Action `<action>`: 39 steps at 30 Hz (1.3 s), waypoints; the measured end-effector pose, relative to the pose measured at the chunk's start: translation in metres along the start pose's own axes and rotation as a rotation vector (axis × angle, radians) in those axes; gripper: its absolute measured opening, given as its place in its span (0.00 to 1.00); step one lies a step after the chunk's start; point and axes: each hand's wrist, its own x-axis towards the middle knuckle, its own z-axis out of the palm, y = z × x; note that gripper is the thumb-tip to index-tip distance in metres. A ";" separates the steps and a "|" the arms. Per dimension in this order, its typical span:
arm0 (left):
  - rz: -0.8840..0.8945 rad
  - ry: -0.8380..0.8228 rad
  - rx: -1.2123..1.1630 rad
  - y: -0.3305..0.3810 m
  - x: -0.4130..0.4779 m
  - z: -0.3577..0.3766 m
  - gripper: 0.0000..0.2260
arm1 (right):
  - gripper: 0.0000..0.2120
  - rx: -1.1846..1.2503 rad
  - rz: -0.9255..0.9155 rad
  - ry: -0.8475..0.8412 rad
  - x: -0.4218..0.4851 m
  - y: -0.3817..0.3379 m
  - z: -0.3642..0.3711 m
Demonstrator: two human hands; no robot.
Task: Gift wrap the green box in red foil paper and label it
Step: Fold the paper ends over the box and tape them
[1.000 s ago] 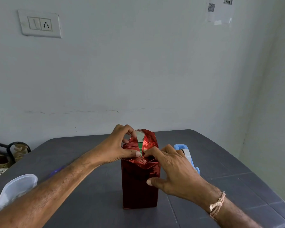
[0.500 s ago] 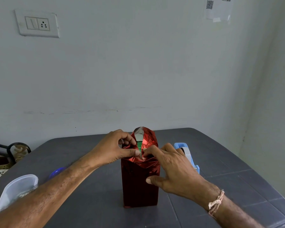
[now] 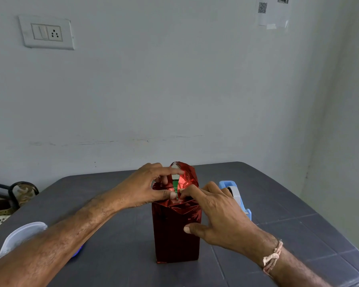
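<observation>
Grey table (image 3: 298, 204), foil-wrapped box (image 3: 174, 237), left hand (image 3: 141, 189), right hand (image 3: 220, 216) gripping its top

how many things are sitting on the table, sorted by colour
red: 1, the foil-wrapped box
blue: 2, a tape dispenser and a small blue object, mostly hidden
white: 1, a plastic container
total: 4
</observation>
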 end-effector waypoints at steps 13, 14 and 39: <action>-0.112 -0.189 -0.131 -0.007 0.013 -0.003 0.25 | 0.30 0.004 0.004 -0.004 -0.002 0.001 0.001; -0.108 -0.187 -0.152 -0.008 0.013 -0.002 0.26 | 0.31 0.008 0.002 0.000 -0.002 0.001 0.001; -0.121 -0.105 -0.480 -0.003 -0.002 0.020 0.21 | 0.32 -0.017 -0.042 0.090 -0.009 0.006 0.016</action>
